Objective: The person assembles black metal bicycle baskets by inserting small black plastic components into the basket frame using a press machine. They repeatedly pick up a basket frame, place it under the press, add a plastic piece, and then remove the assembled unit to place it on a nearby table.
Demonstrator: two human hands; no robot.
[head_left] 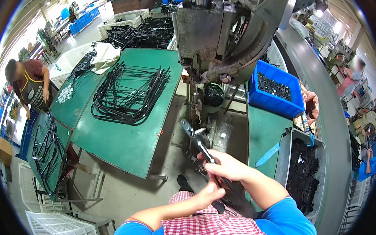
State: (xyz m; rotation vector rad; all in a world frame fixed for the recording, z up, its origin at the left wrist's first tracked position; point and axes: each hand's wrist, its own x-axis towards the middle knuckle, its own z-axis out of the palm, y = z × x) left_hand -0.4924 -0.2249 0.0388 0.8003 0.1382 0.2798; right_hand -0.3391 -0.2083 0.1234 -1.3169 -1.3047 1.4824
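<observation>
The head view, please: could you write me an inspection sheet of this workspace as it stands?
Surface: green table at left, a second green bench at right.
Job's things: a long black metal part held up in front of the person, below the grey press machine.
Clutter: a pile of black wire frames on the green table; a blue bin of small dark parts; a grey tub of black pieces.
Hands: right hand grips the part; left hand closed on its lower end.
Cables: nothing seen.
Surroundings: a person in an apron at far left; white crates on the floor.
</observation>
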